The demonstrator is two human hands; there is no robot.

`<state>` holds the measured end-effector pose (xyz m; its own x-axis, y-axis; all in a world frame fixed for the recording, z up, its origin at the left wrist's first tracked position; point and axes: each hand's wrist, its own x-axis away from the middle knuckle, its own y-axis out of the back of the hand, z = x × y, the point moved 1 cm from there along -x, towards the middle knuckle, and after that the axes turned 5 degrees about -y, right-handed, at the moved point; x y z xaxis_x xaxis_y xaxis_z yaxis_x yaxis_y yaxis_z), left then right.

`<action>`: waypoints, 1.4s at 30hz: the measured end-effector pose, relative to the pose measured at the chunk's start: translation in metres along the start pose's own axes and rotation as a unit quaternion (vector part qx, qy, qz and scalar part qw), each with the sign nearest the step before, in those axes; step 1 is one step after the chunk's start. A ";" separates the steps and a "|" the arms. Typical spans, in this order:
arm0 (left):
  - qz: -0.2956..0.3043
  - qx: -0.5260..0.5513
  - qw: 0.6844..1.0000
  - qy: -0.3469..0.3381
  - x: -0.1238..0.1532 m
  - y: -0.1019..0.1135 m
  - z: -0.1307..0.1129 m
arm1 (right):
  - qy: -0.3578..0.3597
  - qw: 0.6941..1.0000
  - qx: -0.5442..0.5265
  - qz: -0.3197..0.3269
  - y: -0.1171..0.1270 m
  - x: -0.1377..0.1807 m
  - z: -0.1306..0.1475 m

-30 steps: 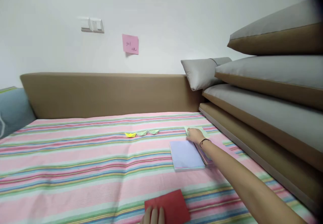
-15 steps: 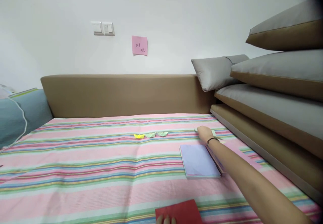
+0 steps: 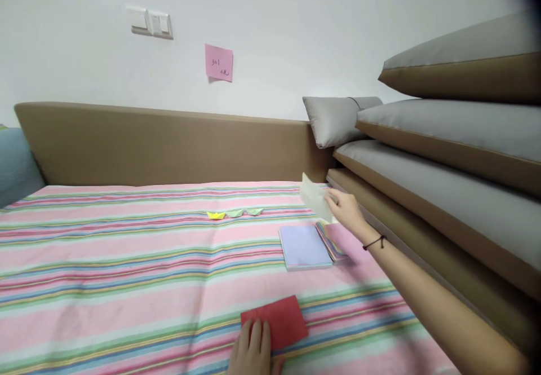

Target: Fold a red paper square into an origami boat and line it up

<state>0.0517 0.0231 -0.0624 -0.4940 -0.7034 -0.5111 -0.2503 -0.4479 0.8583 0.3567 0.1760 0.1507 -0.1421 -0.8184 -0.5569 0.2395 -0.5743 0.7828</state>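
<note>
Here, right hand (image 3: 344,208) outstretched, pinching pale paper (image 3: 313,197)

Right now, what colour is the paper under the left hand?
The paper is red; head view.

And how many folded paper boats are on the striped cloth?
3, in one row: a yellow boat at left, a pale green boat in the middle, a second pale green boat at right.

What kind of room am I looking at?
Probably a living room or bedroom: a striped cloth spread flat, grey-and-brown cushions stacked at the right, and a brown, backrest-like panel along the wall.
</note>
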 end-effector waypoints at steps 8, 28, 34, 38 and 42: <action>0.062 0.034 0.997 0.037 -0.013 0.030 -0.007 | 0.017 0.975 0.136 0.172 -0.058 0.106 0.070; -0.022 -0.027 0.995 -0.089 -0.001 0.009 0.012 | -0.023 0.982 0.021 0.189 -0.113 0.096 0.037; -0.017 -0.018 0.995 -0.095 -0.002 0.012 0.014 | -0.004 0.995 0.013 0.103 -0.042 0.104 -0.029; -0.023 -0.024 0.994 -0.105 -0.002 0.016 0.012 | 0.009 0.986 0.103 0.133 -0.022 0.133 -0.087; -0.025 -0.024 0.995 -0.089 -0.002 0.018 0.010 | 0.043 0.981 0.141 0.125 -0.022 0.133 -0.100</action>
<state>0.0396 0.0223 -0.0449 -0.6226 -0.5724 -0.5336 -0.2409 -0.5086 0.8266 0.4289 0.0820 0.0310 -0.0277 -0.9365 -0.3495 -0.0200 -0.3490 0.9369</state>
